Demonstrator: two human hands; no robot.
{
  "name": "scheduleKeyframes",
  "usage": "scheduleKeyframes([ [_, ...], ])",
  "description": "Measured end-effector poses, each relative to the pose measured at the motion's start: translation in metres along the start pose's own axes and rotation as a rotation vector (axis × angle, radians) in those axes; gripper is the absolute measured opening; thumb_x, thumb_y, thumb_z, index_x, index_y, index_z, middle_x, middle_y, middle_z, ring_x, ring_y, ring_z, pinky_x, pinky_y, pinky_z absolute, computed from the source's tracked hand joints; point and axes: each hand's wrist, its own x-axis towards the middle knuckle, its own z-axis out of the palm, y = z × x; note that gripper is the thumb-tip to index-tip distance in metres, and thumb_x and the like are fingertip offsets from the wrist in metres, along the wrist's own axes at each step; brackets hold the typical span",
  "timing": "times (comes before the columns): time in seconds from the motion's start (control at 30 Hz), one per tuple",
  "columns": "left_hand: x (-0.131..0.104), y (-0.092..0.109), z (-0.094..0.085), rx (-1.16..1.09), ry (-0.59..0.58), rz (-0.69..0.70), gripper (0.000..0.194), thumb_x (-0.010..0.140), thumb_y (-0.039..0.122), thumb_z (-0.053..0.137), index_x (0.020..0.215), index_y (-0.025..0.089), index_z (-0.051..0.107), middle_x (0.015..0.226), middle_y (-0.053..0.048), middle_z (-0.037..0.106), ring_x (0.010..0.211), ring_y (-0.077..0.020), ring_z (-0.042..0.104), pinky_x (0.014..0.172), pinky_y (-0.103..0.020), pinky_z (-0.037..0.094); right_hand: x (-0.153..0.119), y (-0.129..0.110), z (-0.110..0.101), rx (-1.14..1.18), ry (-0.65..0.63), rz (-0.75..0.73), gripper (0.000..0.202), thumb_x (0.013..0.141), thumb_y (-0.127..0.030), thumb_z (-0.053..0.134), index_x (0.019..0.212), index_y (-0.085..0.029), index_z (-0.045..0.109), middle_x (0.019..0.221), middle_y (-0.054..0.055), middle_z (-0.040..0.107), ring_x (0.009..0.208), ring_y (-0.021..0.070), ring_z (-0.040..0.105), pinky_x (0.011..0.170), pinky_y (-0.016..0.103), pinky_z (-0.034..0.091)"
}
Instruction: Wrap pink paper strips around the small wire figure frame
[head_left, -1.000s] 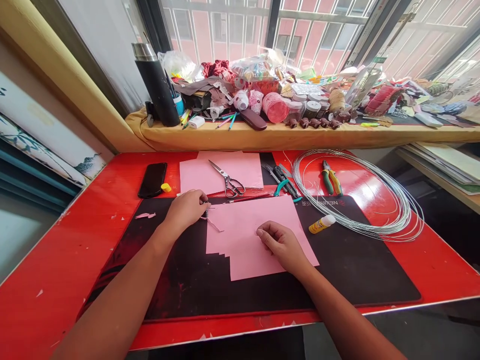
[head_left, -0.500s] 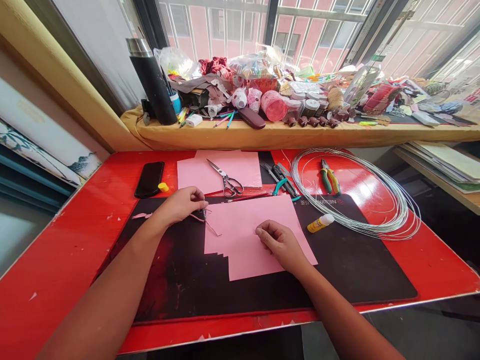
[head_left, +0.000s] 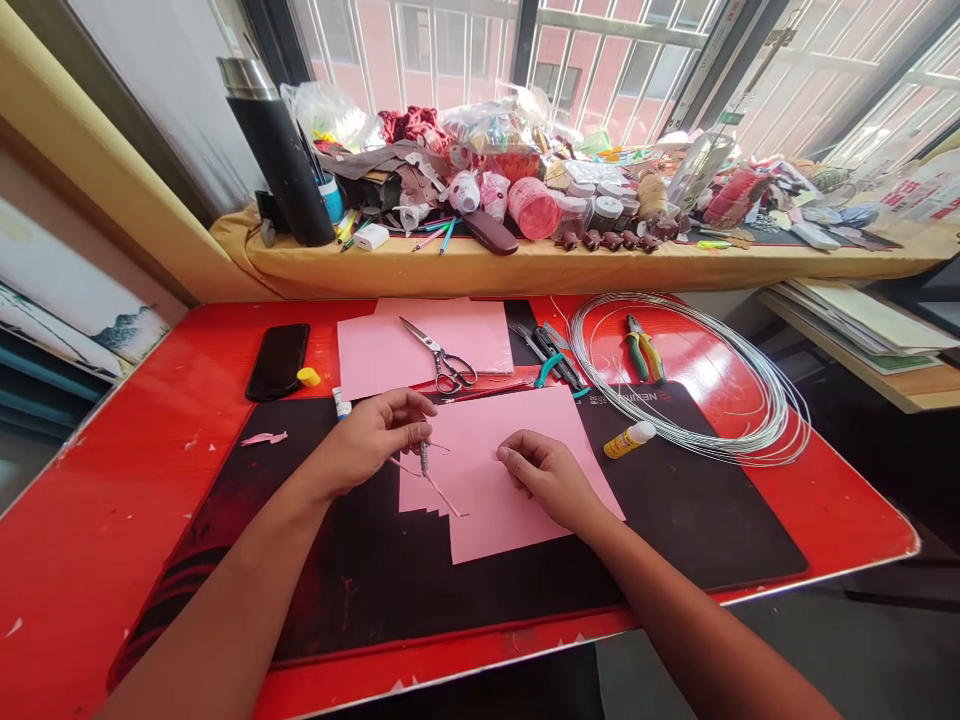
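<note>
My left hand (head_left: 390,425) is closed in a pinch on a small twisted wire piece (head_left: 424,458). Thin pink-wrapped ends spread out from its grey coiled stem, below my fingers. Under it lies a sheet of pink paper (head_left: 480,520) with a stepped lower-left edge, on the black mat (head_left: 375,590). Over the right part of that sheet, my right hand (head_left: 544,475) has thumb and forefinger pressed together; what they hold, if anything, is too small to make out. A glue stick (head_left: 628,440) without its cap lies to the right of the sheet.
Scissors (head_left: 442,358) rest on more pink paper (head_left: 367,350) behind the mat. A coil of wire (head_left: 780,400), pliers (head_left: 643,350), cutters (head_left: 551,368), a phone (head_left: 277,362) and a yellow cap (head_left: 308,377) lie around. Crowded craft supplies fill the windowsill (head_left: 450,275).
My left hand has moved right and slightly down with the wire piece, now over the pink sheet. A white-and-blue tube behind that hand has come into view. My right hand stays pinched.
</note>
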Motion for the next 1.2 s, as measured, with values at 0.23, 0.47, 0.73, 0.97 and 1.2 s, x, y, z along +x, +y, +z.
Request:
scheduleKeyframes([
  [0.23,-0.003,-0.008,0.02,0.006,-0.017,0.094,0.034,0.086,0.045,0.076,0.107,0.02,0.067,0.086,-0.002,0.066,0.081,-0.0191,0.066,0.076,-0.035,0.055,0.018,-0.018,0.007,-0.142,-0.005,-0.098,0.025,0.097,-0.042,0.061,0.083,-0.022,0.063,0.065,-0.002,0.054,0.06,0.0155,0.048,0.059,0.028,0.038],
  [0.47,-0.005,-0.007,0.014,0.029,0.024,0.147,0.025,0.091,0.042,0.07,0.104,0.021,0.067,0.094,-0.004,0.067,0.083,-0.0177,0.06,0.073,-0.032,0.052,0.031,-0.025,0.023,-0.156,-0.075,-0.132,0.022,0.098,-0.038,0.058,0.084,-0.022,0.063,0.065,-0.003,0.057,0.061,0.0151,0.05,0.06,0.028,0.038],
  [0.73,-0.006,-0.012,0.011,0.052,-0.007,0.126,0.021,0.092,0.039,0.071,0.104,0.023,0.066,0.088,0.0,0.062,0.079,-0.0166,0.06,0.068,-0.029,0.048,0.032,-0.016,0.028,-0.114,-0.11,-0.118,0.023,0.097,-0.04,0.06,0.084,-0.022,0.063,0.067,-0.002,0.056,0.061,0.0146,0.049,0.061,0.028,0.039],
  [0.97,-0.004,-0.015,0.014,0.051,-0.021,0.113,0.019,0.092,0.037,0.071,0.103,0.022,0.067,0.088,0.0,0.061,0.079,-0.0164,0.06,0.068,-0.029,0.049,0.03,-0.014,0.028,-0.08,-0.126,-0.117,0.024,0.097,-0.041,0.059,0.085,-0.021,0.063,0.07,-0.002,0.057,0.062,0.0148,0.05,0.061,0.028,0.04],
  [1.2,-0.003,-0.016,0.013,0.064,-0.023,0.105,0.02,0.091,0.037,0.071,0.103,0.021,0.067,0.086,-0.001,0.062,0.077,-0.0165,0.06,0.067,-0.029,0.05,0.029,-0.013,0.027,-0.053,-0.119,-0.106,0.023,0.097,-0.04,0.06,0.085,-0.021,0.064,0.069,-0.002,0.056,0.062,0.0142,0.05,0.06,0.028,0.039],
])
